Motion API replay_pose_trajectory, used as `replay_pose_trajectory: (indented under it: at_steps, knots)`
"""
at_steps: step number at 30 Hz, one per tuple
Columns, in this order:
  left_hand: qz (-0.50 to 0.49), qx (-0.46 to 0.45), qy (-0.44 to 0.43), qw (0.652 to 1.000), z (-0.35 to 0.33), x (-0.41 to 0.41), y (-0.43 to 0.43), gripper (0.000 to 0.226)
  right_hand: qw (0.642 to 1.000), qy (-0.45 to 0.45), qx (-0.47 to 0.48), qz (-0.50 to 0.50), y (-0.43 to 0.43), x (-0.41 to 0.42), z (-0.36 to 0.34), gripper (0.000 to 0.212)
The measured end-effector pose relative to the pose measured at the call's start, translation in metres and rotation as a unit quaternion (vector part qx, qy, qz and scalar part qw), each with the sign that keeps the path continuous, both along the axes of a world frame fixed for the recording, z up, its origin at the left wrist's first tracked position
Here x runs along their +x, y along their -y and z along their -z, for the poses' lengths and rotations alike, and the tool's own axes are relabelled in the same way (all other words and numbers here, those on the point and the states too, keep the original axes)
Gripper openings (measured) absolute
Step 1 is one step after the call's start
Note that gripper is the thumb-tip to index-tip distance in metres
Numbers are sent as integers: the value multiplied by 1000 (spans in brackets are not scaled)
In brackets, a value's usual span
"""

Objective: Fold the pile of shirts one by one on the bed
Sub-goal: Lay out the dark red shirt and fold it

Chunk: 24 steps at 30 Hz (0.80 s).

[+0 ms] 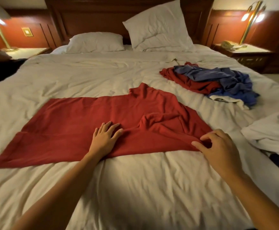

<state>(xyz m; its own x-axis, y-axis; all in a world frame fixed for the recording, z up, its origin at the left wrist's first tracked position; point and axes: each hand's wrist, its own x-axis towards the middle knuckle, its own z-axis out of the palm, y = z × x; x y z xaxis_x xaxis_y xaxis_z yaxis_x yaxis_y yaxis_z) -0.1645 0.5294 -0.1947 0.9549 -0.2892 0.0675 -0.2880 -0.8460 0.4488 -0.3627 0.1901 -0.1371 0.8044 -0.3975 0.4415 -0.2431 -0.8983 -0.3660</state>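
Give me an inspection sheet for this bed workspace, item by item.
Surface: rumpled white duvet-covered bed.
Job's things: flat-spread red fabric shirt centre; crumpled pile of red and blue shirts far right.
Clutter: stack of white garments at right edge; two white pillows by headboard.
Hands: left hand presses flat on the shirt; right hand pinches its right corner.
Cables: nothing seen.
Surroundings: lit brass bedside lamps on both sides.

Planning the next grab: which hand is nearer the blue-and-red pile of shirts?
Right. The right hand pinches the edge of the spread red shirt, on the near side of the pile; the left hand presses the shirt farther left.
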Motion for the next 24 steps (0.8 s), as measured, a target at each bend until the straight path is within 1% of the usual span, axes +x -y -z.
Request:
replay_pose_trajectory:
  at_steps: [2,3,4,6,8,9,10,11,12,14,15,16,18,19,22,24]
  knots:
    - [-5,-2,3,1000,0,1,0,72,1000,-15,-6,-6,1,0,2,32]
    - [-7,-4,9,1000,1,1,0,77,1000,-15,5,-18,1,0,4,30]
    - [-9,-7,15,1000,1,1,0,81,999,-6,35,-31,0,2,4,28]
    - [-15,-12,22,1000,2,1,-2,81,986,32,160,-32,2,10,-1,28]
    - [-16,-13,23,1000,1,2,-3,78,952,63,298,8,6,22,-14,37]
    - [-17,-11,24,1000,1,1,-2,78,934,71,351,20,9,28,-20,40]
    - [-17,-10,23,1000,0,1,-2,77,922,73,379,23,12,35,-23,41]
    - [-18,-9,22,1000,0,0,-1,77,922,69,380,19,15,40,-24,41]
    - [-19,-10,20,1000,-1,0,0,78,930,64,361,11,18,43,-24,39]
    - [-21,-12,16,1000,-2,0,-1,79,953,35,301,-16,28,46,-21,27]
    - [-21,-12,15,1000,-2,0,-1,79,963,-2,268,-32,35,46,-18,18]
    - [-21,-12,14,1000,-2,0,-1,79,969,-59,238,-43,43,44,-16,12]
    - [-20,-10,11,1000,-3,-1,-1,80,966,-168,193,-44,56,40,-11,11]
    - [-18,-8,9,1000,-4,-1,0,81,966,-187,176,-39,60,38,-10,11]
    - [-13,1,-2,1000,-5,-1,3,84,981,-168,95,-13,59,33,-21,14]
    - [-27,-1,-2,1000,-10,1,5,85,991,-125,50,-6,54,37,-30,18]
